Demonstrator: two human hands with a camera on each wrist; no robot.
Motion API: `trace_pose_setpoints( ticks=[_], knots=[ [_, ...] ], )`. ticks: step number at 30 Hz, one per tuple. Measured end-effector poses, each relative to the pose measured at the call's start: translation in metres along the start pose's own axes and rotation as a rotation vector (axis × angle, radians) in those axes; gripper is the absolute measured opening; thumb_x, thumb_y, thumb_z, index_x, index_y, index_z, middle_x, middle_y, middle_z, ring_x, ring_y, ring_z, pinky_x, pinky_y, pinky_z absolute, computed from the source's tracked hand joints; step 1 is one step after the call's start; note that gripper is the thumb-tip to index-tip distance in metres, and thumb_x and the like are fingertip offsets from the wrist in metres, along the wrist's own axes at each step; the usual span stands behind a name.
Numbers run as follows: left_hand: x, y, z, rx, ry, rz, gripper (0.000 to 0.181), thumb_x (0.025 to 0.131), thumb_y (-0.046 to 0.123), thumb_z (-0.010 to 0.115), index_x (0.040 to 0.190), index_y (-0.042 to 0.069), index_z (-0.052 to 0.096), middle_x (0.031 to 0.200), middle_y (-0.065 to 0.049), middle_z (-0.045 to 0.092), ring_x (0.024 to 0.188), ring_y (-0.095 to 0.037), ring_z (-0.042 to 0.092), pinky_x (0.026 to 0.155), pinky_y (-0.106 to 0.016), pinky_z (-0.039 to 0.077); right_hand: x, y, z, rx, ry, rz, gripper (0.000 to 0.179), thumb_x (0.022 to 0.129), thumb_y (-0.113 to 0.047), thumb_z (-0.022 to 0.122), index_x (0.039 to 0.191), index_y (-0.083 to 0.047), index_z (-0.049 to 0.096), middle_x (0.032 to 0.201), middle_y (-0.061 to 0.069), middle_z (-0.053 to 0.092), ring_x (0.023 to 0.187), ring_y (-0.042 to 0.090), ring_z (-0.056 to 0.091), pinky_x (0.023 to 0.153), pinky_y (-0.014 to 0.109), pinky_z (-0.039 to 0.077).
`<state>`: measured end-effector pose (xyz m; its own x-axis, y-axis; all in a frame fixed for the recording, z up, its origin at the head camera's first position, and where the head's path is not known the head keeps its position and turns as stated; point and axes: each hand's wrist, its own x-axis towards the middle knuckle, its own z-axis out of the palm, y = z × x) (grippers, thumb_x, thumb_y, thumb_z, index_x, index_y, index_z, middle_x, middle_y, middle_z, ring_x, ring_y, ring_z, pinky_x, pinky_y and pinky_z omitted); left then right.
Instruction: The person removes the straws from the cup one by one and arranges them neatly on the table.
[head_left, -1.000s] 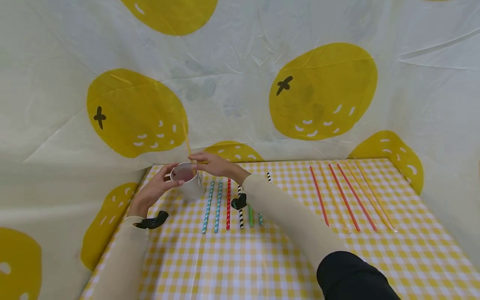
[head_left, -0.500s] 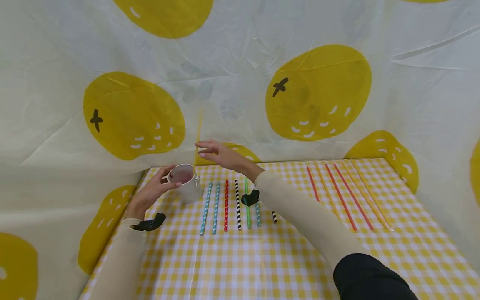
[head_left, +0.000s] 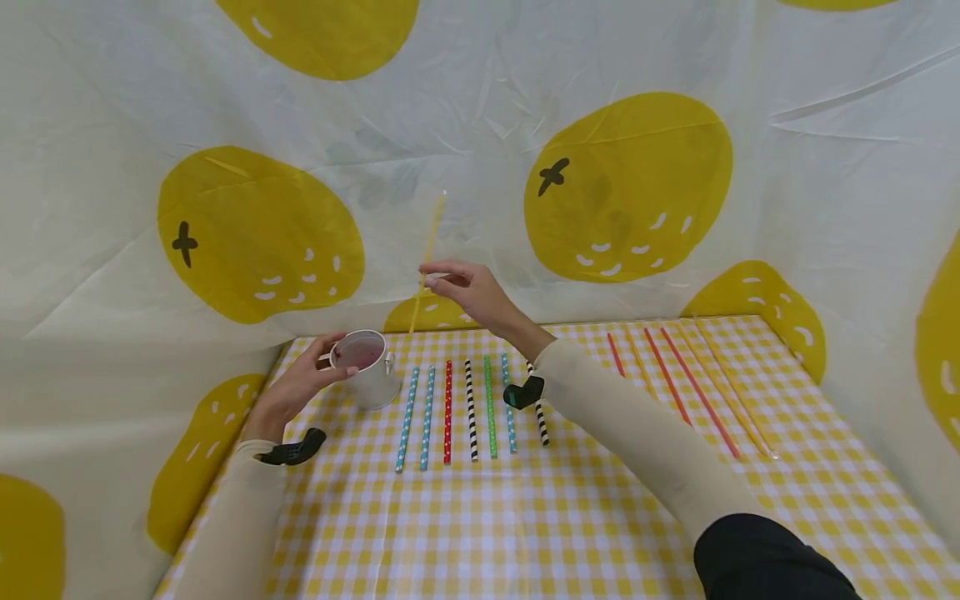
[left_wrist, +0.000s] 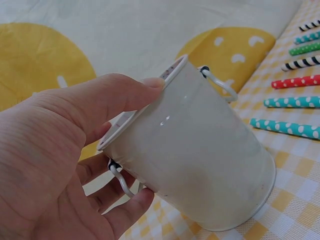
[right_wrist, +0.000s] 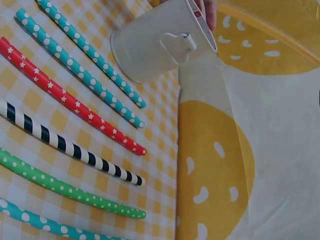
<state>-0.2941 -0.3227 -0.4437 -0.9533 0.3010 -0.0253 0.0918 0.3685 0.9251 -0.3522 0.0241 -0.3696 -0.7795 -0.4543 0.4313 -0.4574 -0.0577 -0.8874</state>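
Observation:
At the table's back left stands a small white metal bucket [head_left: 378,387] with little side handles. My left hand [head_left: 296,387] grips its rim; in the left wrist view the thumb [left_wrist: 125,92] lies over the rim and the fingers curl by one handle. Up to the right of the bucket, my right hand [head_left: 480,296] pinches a thin yellow straw [head_left: 432,229] near its middle. That straw slants upright in front of the wall cloth, apart from the bucket. In the right wrist view the yellow straw [right_wrist: 280,35] crosses the upper right corner, while the right fingers are mostly out of frame.
Patterned paper straws lie in a row right of the bucket: blue dotted, a red one [head_left: 447,412], black striped, a green one [head_left: 490,408]. Farther right are red straws [head_left: 697,392] and yellow straws [head_left: 738,392]. A fruit-print cloth [head_left: 465,167] hangs behind the checked table [head_left: 450,533].
My right hand has lifted the yellow straw from over the bucket's mouth up and to the right. The left hand keeps its grip on the bucket, which stays in place.

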Motion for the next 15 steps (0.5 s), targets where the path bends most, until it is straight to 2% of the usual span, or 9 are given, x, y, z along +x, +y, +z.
trace_pose_setpoints(
  ticks=[5, 9, 12, 15],
  knots=[
    [0.000, 0.001, 0.000, 0.000, -0.008, -0.001, 0.080, 0.099, 0.020, 0.068, 0.161, 0.008, 0.019, 0.160, -0.022, 0.023, 0.143, -0.046, 0.032, 0.091, -0.018, 0.043, -0.007, 0.005, -0.014, 0.011, 0.062, 0.000, 0.026, 0.100, -0.014, 0.066, 0.120, 0.002, 0.070, 0.122, 0.021, 0.067, 0.101, 0.023, 0.068, 0.095, 0.040, 0.054],
    [-0.001, 0.002, 0.000, -0.002, -0.008, -0.009, 0.080, 0.099, 0.020, 0.069, 0.162, 0.009, 0.020, 0.160, -0.021, 0.021, 0.144, -0.045, 0.031, 0.092, -0.019, 0.043, -0.013, 0.010, -0.028, -0.018, 0.080, 0.028, 0.021, 0.099, -0.010, 0.066, 0.115, 0.003, 0.069, 0.116, 0.022, 0.068, 0.099, 0.030, 0.066, 0.094, 0.047, 0.054],
    [-0.002, 0.004, 0.000, 0.001, -0.010, -0.017, 0.081, 0.099, 0.021, 0.069, 0.162, 0.010, 0.019, 0.161, -0.020, 0.020, 0.145, -0.043, 0.030, 0.098, -0.027, 0.042, -0.019, 0.012, -0.040, -0.051, 0.092, 0.065, 0.019, 0.099, -0.008, 0.066, 0.117, -0.001, 0.068, 0.119, 0.017, 0.066, 0.103, 0.035, 0.065, 0.093, 0.046, 0.055],
    [-0.003, 0.005, 0.001, 0.010, -0.012, -0.021, 0.082, 0.099, 0.021, 0.069, 0.162, 0.010, 0.019, 0.161, -0.020, 0.019, 0.146, -0.044, 0.029, 0.106, -0.041, 0.039, -0.027, 0.012, -0.053, -0.085, 0.092, 0.105, 0.023, 0.099, -0.006, 0.065, 0.122, -0.003, 0.066, 0.126, 0.013, 0.063, 0.103, 0.033, 0.066, 0.092, 0.042, 0.056]
  ],
)
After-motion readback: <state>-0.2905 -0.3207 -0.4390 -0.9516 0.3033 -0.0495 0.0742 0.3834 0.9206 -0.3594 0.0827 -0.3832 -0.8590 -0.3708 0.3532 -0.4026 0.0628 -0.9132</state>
